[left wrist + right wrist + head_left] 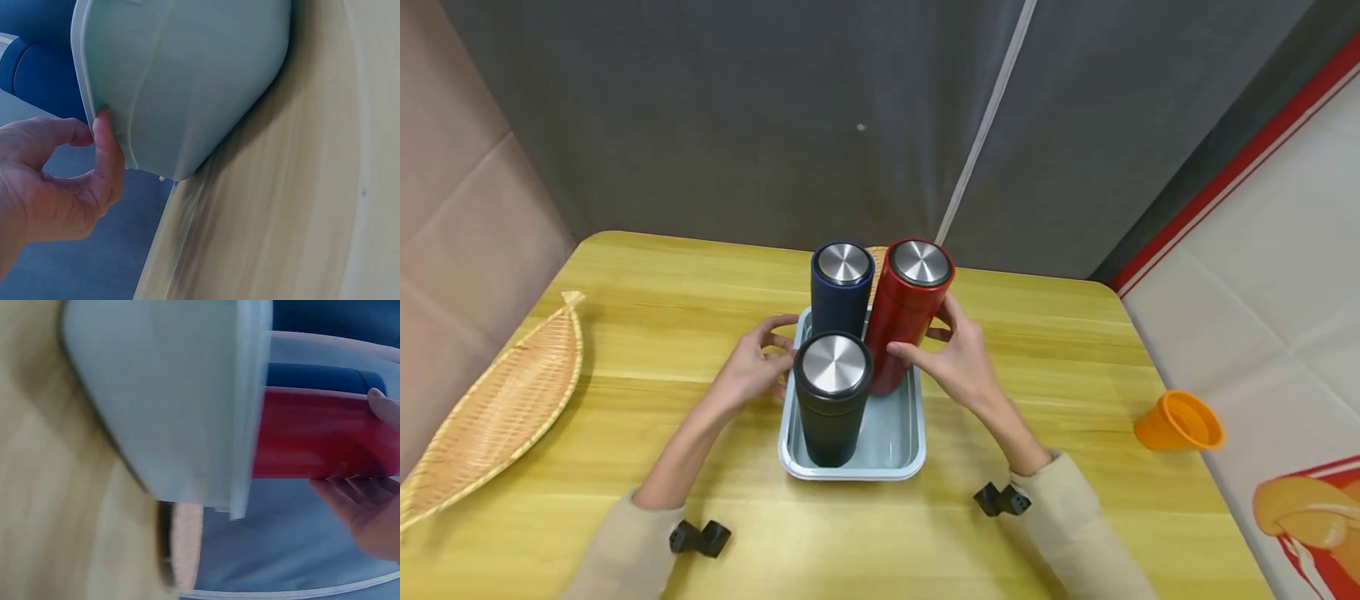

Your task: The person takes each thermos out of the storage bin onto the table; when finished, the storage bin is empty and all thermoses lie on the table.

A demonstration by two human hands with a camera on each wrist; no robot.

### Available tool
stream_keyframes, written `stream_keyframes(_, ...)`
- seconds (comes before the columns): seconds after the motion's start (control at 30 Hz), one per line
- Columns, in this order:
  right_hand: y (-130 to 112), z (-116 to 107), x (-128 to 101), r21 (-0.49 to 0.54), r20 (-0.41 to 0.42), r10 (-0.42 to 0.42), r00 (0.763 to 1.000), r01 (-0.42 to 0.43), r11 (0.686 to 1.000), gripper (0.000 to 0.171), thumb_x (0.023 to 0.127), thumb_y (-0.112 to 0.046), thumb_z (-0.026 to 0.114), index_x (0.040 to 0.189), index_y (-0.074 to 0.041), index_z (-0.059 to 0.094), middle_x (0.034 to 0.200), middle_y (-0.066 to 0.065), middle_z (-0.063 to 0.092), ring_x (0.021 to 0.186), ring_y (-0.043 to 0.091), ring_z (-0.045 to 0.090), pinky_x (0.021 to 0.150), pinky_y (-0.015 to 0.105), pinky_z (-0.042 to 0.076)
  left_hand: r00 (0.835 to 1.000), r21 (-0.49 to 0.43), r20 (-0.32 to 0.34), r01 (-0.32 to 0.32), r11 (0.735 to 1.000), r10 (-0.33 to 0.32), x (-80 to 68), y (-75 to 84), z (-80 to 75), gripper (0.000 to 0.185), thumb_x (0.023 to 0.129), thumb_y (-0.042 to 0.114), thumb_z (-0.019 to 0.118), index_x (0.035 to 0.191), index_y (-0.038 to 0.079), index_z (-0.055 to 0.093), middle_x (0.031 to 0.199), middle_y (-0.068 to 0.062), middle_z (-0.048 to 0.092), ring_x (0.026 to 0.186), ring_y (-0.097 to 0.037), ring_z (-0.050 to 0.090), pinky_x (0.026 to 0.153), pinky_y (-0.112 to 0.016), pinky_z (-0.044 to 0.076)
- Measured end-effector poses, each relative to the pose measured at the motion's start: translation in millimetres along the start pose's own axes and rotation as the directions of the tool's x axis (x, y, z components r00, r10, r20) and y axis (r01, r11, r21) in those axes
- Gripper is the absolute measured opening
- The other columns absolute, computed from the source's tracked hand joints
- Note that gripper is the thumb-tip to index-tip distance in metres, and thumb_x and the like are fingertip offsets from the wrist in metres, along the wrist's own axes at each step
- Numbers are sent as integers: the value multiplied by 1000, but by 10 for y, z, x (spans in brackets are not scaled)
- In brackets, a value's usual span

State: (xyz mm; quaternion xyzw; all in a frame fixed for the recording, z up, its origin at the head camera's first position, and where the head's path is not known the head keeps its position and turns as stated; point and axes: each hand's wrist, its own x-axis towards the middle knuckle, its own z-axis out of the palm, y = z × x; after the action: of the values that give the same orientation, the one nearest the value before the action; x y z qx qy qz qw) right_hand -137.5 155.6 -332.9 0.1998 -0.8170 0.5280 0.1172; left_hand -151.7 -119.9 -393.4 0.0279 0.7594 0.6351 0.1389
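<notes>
A light blue-grey plastic bin (853, 475) stands on the table with three steel-lidded thermos bottles in it. The black thermos (831, 425) is upright at the front, and the navy thermos (838, 310) stands behind it. On the right, the red thermos (901, 312) leans slightly. My right hand (961, 360) grips the red thermos, thumb on the near side and fingers behind, as the right wrist view also shows its fingers (350, 494) against the bottle. At the bin's left side, my left hand (69, 181) pinches the rim between thumb and finger.
A woven leaf-shaped basket (512, 396) lies at the left of the wooden table (700, 292). An orange cup (1180, 421) sits near the right edge. Part of another woven item (877, 257) shows behind the bottles. A grey curtain (722, 125) hangs beyond the table's back edge.
</notes>
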Motion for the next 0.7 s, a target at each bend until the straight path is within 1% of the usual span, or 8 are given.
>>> stream_keyframes(0.17,-155,-67,109,-20,-34,-27,999,26,999,69,74,-9,85,132,-4,49,120,7,61,105,20,59,78,35,60,1000,-12,12,8,1000,-8,-2,-1,-22,57,92,1,56,144,10,38,111,-21,49,64,-20,59,59,-54,59)
stream_keyframes(0.37,-312,-189,194,-45,-87,-33,996,29,999,66,76,-11,83,132,-4,50,119,5,62,103,16,60,77,33,60,1000,-4,12,5,1000,-5,-5,23,-13,58,92,1,56,146,9,37,113,-22,48,64,-19,58,56,-50,59)
stream_keyframes(0.53,-372,-330,215,-61,-127,-32,991,24,998,65,77,-12,82,133,-6,50,120,2,61,103,14,60,79,30,59,1000,-1,10,-8,1000,8,-1,29,-15,58,91,2,56,145,8,37,112,-22,49,64,-20,58,55,-49,59)
stream_keyframes(0.7,-380,-512,193,-64,-181,-14,983,3,998,62,78,-11,81,132,-7,51,118,0,62,101,15,60,79,25,58,1000,0,19,8,1000,-8,-2,22,-19,58,93,2,55,146,10,35,113,-21,48,67,-21,59,57,-51,59)
